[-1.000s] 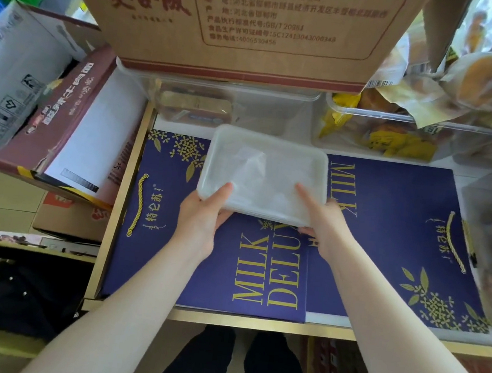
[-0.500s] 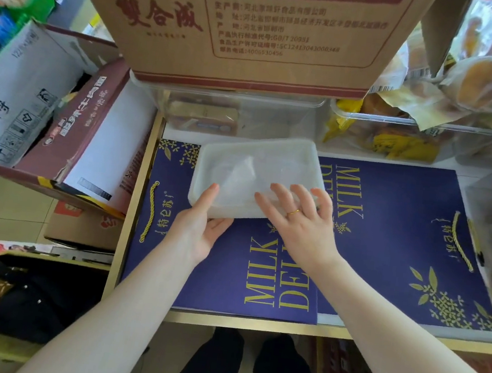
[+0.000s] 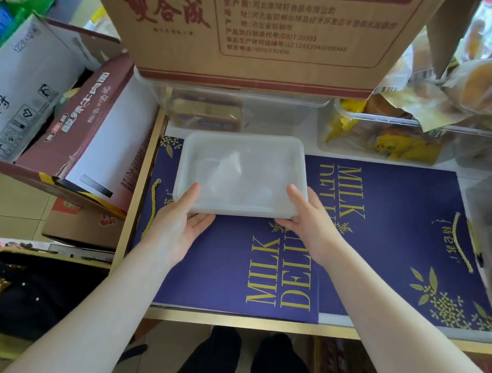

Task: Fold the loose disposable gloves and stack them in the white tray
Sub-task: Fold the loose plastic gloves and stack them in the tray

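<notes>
Holding the white tray (image 3: 241,173) by its near edge, both hands are at work — the left hand (image 3: 180,225) grips the near-left corner, thumb on top and fingers beneath, while the right hand (image 3: 311,221) clasps the near-right corner. It sits at centre frame, over the blue milk bags (image 3: 401,234). Filmy folded gloves (image 3: 228,169) seem to lie inside already — no loose ones show, so the stacking looks nearly finished.

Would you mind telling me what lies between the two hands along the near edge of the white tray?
In the head view, only blue bag shows between left hand and right hand, below the white tray.
</notes>
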Demonstrator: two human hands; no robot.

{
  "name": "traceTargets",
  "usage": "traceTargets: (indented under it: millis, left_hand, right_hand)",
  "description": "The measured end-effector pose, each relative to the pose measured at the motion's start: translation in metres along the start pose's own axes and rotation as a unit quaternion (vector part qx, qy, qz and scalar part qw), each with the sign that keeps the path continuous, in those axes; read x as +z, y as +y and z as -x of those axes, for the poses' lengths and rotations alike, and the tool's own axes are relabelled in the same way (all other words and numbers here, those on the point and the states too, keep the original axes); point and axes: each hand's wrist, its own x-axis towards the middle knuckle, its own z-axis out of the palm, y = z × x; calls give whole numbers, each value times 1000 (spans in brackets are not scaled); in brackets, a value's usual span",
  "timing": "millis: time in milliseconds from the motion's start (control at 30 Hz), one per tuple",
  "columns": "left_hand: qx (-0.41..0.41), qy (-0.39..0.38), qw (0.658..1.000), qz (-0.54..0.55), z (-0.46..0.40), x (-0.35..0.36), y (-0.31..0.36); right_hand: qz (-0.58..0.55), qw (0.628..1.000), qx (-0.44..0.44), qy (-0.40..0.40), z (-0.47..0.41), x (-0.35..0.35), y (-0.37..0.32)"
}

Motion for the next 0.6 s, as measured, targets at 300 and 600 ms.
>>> traceTargets:
  millis: [300,600]
  left_hand:
    - [206,71,930,-296,-11,2,14]
    - [304,105,832,-453,-38,-17,28]
  right_hand:
    - [183,978,31,94,-22,14,-9]
    - [153,982,-26,106,-41,22,-20]
